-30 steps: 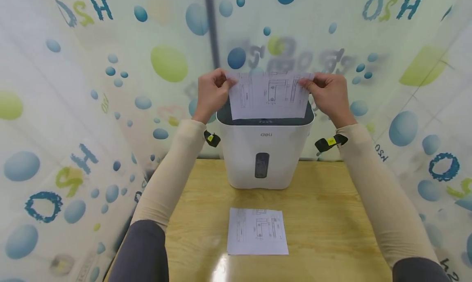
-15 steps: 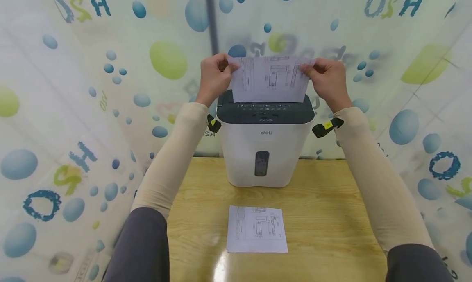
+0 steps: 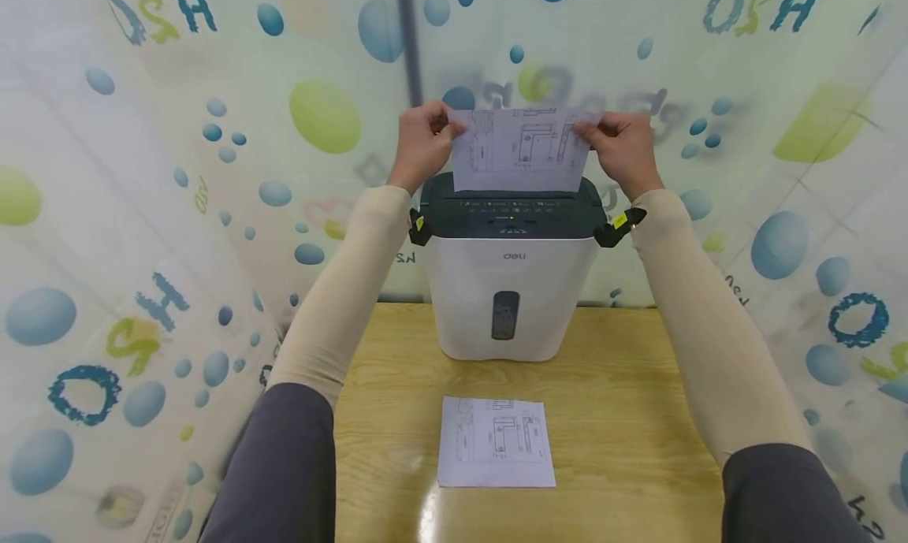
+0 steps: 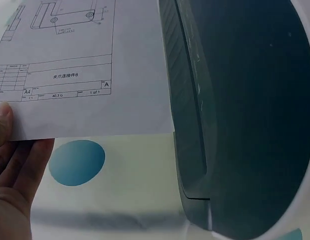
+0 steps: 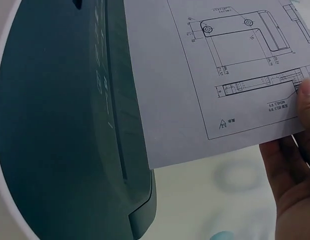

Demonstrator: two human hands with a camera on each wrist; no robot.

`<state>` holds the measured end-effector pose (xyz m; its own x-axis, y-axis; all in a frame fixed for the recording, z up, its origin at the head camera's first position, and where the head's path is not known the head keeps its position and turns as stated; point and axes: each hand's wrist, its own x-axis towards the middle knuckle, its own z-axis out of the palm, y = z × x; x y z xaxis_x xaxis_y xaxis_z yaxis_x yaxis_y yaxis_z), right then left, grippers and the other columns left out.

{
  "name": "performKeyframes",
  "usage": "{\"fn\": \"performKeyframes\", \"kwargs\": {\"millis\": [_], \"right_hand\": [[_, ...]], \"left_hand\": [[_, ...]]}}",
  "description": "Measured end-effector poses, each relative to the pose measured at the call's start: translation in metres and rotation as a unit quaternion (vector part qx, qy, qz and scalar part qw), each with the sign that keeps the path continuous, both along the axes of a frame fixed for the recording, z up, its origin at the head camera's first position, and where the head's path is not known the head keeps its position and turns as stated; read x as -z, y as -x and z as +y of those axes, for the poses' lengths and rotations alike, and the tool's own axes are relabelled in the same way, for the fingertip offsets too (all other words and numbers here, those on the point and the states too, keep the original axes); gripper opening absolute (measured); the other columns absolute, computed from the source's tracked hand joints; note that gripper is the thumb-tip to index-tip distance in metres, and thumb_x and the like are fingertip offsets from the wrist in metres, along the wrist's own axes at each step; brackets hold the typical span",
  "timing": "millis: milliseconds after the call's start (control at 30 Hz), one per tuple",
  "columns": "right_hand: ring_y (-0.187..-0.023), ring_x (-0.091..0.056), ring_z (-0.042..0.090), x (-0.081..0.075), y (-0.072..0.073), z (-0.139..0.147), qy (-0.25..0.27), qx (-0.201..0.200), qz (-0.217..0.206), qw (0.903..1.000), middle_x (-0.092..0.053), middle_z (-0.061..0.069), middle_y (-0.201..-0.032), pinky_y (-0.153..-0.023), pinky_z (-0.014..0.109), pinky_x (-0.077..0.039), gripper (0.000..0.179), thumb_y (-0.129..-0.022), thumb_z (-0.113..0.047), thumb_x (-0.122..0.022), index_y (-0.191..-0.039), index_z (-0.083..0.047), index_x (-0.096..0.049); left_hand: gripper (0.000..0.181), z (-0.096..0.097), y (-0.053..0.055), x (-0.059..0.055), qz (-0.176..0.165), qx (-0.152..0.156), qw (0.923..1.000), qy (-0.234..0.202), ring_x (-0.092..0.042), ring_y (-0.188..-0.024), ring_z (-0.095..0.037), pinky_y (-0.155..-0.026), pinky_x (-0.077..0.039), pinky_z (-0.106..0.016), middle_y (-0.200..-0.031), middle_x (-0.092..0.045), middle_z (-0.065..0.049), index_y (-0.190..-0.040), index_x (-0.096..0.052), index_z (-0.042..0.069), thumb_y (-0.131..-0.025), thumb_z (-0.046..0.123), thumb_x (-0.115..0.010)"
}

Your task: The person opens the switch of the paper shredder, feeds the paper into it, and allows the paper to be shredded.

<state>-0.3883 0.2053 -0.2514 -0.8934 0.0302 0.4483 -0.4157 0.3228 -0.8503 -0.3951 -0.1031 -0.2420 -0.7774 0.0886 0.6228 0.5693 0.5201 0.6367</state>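
I have the left hand [image 3: 426,145] and the right hand [image 3: 624,153] raised at the back of the white deli paper shredder [image 3: 457,291], with one A4 technical drawing sheet [image 3: 521,153] stretched between them. Each hand pinches an upper corner of that sheet, thumb on the printed face and fingers curled behind, so both grips are closed down to the thickness of the paper. The sheet stands roughly upright above the shredder's dark top panel [image 3: 514,220], its lower edge level and running along the rear of the panel; I can't tell from here whether that edge touches the feed slot or hangs just over it. My left wrist feed shows the title block, marked A4 and 1 of 1, near the left thumb [image 4: 1,125]; on the right wrist feed I get the bracket outline and its side profile. A second drawing sheet [image 3: 496,444] lies face up on the wood-grain table [image 3: 624,417], in front of the shredder and well apart from both hands. Behind everything I see a curtain [image 3: 326,188] printed with bubbles and H2O lettering
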Motion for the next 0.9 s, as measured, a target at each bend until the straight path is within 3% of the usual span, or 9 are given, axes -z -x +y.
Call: {"fn": "performKeyframes", "kwargs": {"millis": [467,600,767,900], "right_hand": [[-0.088,-0.069,0.003,0.008,0.009,-0.003,-0.013,0.006,-0.035,0.9993,-0.074,-0.016,-0.085,-0.083,0.022,-0.051,0.029,-0.094,-0.032,-0.075,-0.112,-0.010,-0.080],[-0.090,-0.070,0.004,0.009,0.009,-0.003,-0.020,0.010,-0.045,0.9987,-0.075,-0.015,-0.089,-0.089,0.026,-0.054,0.031,-0.094,-0.033,-0.074,-0.115,-0.011,-0.079],[-0.086,-0.069,0.002,0.012,0.009,-0.004,-0.040,0.021,-0.041,0.9981,-0.074,-0.016,-0.086,-0.087,0.025,-0.054,0.032,-0.095,-0.033,-0.074,-0.114,-0.007,-0.079],[-0.082,-0.069,-0.001,0.014,0.008,-0.003,-0.060,0.016,-0.047,0.9970,-0.077,-0.014,-0.091,-0.095,0.034,-0.056,0.036,-0.095,-0.034,-0.074,-0.118,-0.007,-0.078]], "left_hand": [[0.013,-0.004,0.012,0.011,-0.038,0.003,0.9992,0.006,-0.074,-0.096,-0.017,-0.085,-0.053,-0.023,-0.107,-0.079,-0.010,-0.096,-0.071,0.006,-0.102,0.010,-0.060],[0.012,-0.005,0.012,0.013,-0.048,0.004,0.9988,0.010,-0.073,-0.096,-0.018,-0.082,-0.052,-0.024,-0.107,-0.078,-0.010,-0.096,-0.071,0.006,-0.102,0.013,-0.063],[0.011,-0.004,0.012,0.015,-0.062,0.000,0.9979,0.016,-0.072,-0.094,-0.018,-0.077,-0.050,-0.023,-0.107,-0.078,-0.010,-0.096,-0.070,0.006,-0.102,0.013,-0.063],[0.013,-0.005,0.014,0.018,-0.058,-0.003,0.9978,0.033,-0.071,-0.087,-0.017,-0.071,-0.045,-0.022,-0.102,-0.078,-0.011,-0.091,-0.068,0.005,-0.101,0.012,-0.064]]}}
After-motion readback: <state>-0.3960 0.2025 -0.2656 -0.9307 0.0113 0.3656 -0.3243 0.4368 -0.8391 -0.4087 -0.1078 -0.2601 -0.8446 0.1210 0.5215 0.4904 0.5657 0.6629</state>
